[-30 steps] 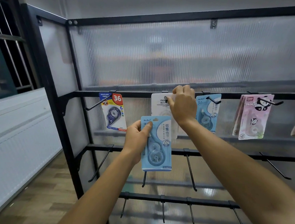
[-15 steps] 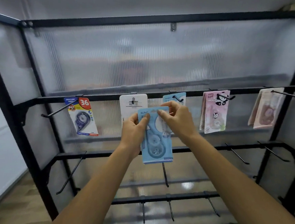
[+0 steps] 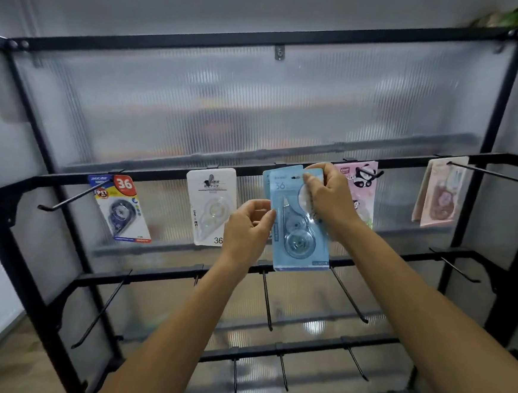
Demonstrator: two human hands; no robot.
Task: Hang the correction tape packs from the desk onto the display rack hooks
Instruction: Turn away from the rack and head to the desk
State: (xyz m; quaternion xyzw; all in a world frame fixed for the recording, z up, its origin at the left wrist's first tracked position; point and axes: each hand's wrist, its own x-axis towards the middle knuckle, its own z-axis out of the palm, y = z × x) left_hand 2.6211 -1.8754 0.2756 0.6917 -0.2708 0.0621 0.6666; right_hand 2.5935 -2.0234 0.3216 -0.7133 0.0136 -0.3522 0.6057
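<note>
Blue correction tape pack (image 3: pixel 300 227) sits up at the top rail of the display rack (image 3: pixel 160 174), held in front of a second blue pack (image 3: pixel 266 181) that shows only as an edge behind it. Whether the front pack is on a hook yet: can't tell, your fingers cover the hang hole.

Your right hand (image 3: pixel 329 198) pinches the pack's upper right corner, thumb and fingers curled onto the card. Your left hand (image 3: pixel 249 226) has its fingertips on the pack's left edge, approx mid-height, fingers curled; looks like a light pinch.

Other packs on the same rail, L to R:
- blue/red pack marked "36" (image 3: pixel 120 208), hanging tilted on a long hook
- white pack (image 3: pixel 210 206), hanging straight, just left of your left hand
- pink panda pack (image 3: pixel 359 185), just right of your right hand, partly hidden by it
- beige pack (image 3: pixel 439 192), far right, well apart from the rest

Lower rails carry bare hooks (image 3: pixel 266 299) pointing out and down. Ribbed translucent panel (image 3: pixel 258 109) backs the rack.
</note>
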